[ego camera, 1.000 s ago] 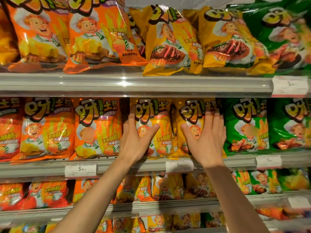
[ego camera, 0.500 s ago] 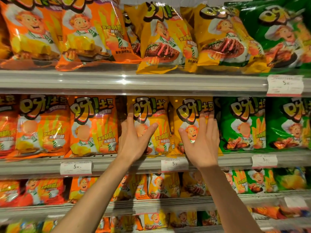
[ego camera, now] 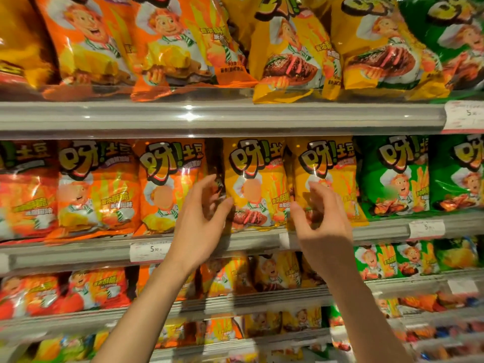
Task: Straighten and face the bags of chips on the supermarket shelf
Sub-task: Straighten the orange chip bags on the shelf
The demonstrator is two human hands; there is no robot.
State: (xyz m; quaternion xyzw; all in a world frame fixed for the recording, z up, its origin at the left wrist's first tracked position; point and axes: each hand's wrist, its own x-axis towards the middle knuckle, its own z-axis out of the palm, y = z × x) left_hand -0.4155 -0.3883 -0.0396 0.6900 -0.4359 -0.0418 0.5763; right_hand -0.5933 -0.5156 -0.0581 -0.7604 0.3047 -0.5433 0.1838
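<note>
Two yellow chip bags stand side by side on the second shelf: the left yellow bag point(ego camera: 255, 179) and the right yellow bag point(ego camera: 330, 176), both facing forward. My left hand point(ego camera: 203, 221) hovers at the left edge of the left yellow bag, fingers curled and apart, thumb near the bag's lower left. My right hand point(ego camera: 322, 218) is in front of the right yellow bag's lower half, fingers loosely curled, holding nothing. A dark gap point(ego camera: 216, 163) separates the yellow bags from the orange bag point(ego camera: 167, 184) to the left.
Green bags point(ego camera: 395, 176) stand right of the yellow ones, more orange bags point(ego camera: 94, 187) to the left. The top shelf point(ego camera: 209, 116) carries larger bags leaning over its rail. Price tags point(ego camera: 150, 251) sit on the second shelf's edge. Lower shelves hold smaller bags.
Both hands have come back off the yellow bags, with fingers curling from flat to loosely bent. The view has moved closer and shifted slightly.
</note>
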